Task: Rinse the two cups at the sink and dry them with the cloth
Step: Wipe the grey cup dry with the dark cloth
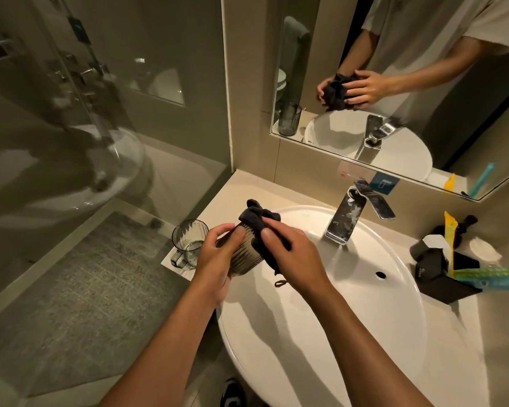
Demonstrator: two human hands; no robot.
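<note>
My left hand [218, 259] grips a ribbed glass cup [244, 257], held tilted over the left rim of the white sink [365, 304]. A dark cloth [259, 218] is stuffed into the cup's mouth and hangs down its right side. My right hand [291, 254] pinches the cloth against the cup. The second ribbed glass cup [188, 239], which has a handle, stands upright on a white mat on the counter left of the sink. No water runs from the chrome tap [350, 218].
A mirror [394, 83] on the wall behind the sink reflects my hands. A black holder [435, 268] with toiletries in packets sits on the counter to the right. A glass shower screen [100, 113] stands to the left.
</note>
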